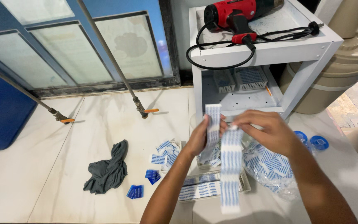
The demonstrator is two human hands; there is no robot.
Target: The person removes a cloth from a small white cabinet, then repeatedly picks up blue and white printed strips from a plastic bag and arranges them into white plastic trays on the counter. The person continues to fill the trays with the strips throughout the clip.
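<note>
Both hands are working above the tray (245, 187), a white mesh basket sitting on the pale floor.

Left hand (198, 139) is pinching a strip (213, 124) of white sachets printed in blue. Fingers closed on its lower half. Long axis is running near vertical, upper end pointing away toward the shelf unit (311, 49), standing free above the thumb.

Right hand (268, 132) is gripping a second, longer strip (230, 170) at its top end, fingers curled shut around it. This one is hanging straight down over the tray, long axis vertical, lower end pointing toward the person and ending just past the tray's near rim. The two strips are lying side by side, near parallel, tops close together between the hands.

More sachets are lying flat in the tray. Right of the tray: a clear bag (270, 168) full of the same sachets. Left of the tray: loose sachets, then a grey rag (108, 170) further left. Behind the tray, the shelf unit is carrying a red power tool (233, 14) with a black cord.
</note>
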